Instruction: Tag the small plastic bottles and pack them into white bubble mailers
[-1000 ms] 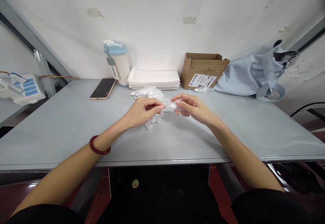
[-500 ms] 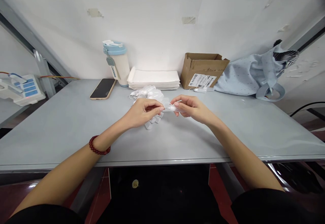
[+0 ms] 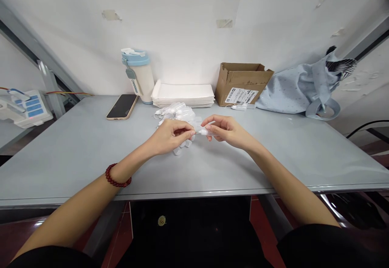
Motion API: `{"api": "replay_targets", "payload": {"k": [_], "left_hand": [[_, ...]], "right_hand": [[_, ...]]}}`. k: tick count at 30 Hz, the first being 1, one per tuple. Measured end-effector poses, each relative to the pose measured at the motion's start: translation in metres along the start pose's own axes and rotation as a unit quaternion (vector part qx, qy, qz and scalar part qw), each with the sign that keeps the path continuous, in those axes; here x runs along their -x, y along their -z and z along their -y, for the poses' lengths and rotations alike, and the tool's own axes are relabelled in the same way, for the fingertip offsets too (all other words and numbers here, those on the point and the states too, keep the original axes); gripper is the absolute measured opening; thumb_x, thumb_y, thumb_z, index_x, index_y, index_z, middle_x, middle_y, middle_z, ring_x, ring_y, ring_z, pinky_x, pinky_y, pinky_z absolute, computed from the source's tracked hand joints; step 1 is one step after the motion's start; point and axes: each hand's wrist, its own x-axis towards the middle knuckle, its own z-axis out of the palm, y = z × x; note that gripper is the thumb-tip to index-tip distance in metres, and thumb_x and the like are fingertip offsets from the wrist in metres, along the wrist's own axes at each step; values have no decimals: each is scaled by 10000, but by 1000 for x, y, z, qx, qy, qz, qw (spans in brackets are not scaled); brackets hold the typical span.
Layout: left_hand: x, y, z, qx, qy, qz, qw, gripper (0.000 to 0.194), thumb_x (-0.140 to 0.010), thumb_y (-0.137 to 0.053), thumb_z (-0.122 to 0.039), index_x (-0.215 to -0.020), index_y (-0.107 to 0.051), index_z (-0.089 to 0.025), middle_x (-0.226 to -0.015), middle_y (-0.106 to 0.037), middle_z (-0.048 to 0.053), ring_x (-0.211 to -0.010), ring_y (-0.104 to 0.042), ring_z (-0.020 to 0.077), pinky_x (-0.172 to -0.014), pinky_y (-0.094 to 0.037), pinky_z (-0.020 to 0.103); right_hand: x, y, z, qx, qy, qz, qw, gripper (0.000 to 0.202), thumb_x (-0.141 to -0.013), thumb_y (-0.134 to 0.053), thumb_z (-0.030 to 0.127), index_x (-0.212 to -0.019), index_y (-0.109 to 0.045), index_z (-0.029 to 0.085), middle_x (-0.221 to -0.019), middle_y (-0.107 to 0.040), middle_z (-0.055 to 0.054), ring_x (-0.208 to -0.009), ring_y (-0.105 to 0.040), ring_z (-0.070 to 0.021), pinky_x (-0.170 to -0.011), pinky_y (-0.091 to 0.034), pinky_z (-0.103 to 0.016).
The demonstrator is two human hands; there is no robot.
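In the middle of the table, my right hand [image 3: 226,129] is closed round a small clear plastic tube with a white cap [image 3: 204,132], its capped end facing left. My left hand [image 3: 173,136] pinches a thin, cord-like piece at that end between thumb and forefinger. The piece is too fine to make out clearly. Behind and under my left hand lies a pile of similar clear tubes [image 3: 182,112], some with thin white loops. My left fingers partly hide this pile. Another such tube [image 3: 240,107] lies at the foot of the cardboard box.
Along the wall stand a cream and blue tumbler [image 3: 142,77], a stack of white envelope-like sheets [image 3: 184,94], an open cardboard box [image 3: 240,81] and a light blue cloth bag [image 3: 288,88]. A phone [image 3: 122,107] lies left; a power strip [image 3: 33,108] sits beyond the table's left edge.
Both hands keep their grip, with the tube and fingers in nearly the same place. The whole view has shifted very slightly.
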Motion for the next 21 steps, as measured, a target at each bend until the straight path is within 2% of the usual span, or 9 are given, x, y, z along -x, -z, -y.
{"api": "replay_targets", "payload": {"k": [10,21], "left_hand": [[0,-1,2,-8,1,4,1000,207,-843,-560,-245,-704,-663,-132,-594,-600,-2,-514,-469,80,-481,-355,195],[2,-5,3,-11,22,7,1000,215,-852,-543,-242,-722,-668,-126,-599,-591,-5,-491,-462,73,-472,-361,203]], "right_hand": [[-1,-6,0,-16,5,-7,1000,263,-887,-556,428,-935,-600,173,-638,-607,10,-488,-354,-64,-458,-258,-217],[-3,-9,-7,-55,5,-3,998,313,-856,-591,481,-926,-596,176,-631,-603,13,-487,-352,-58,-461,-254,-216]]}}
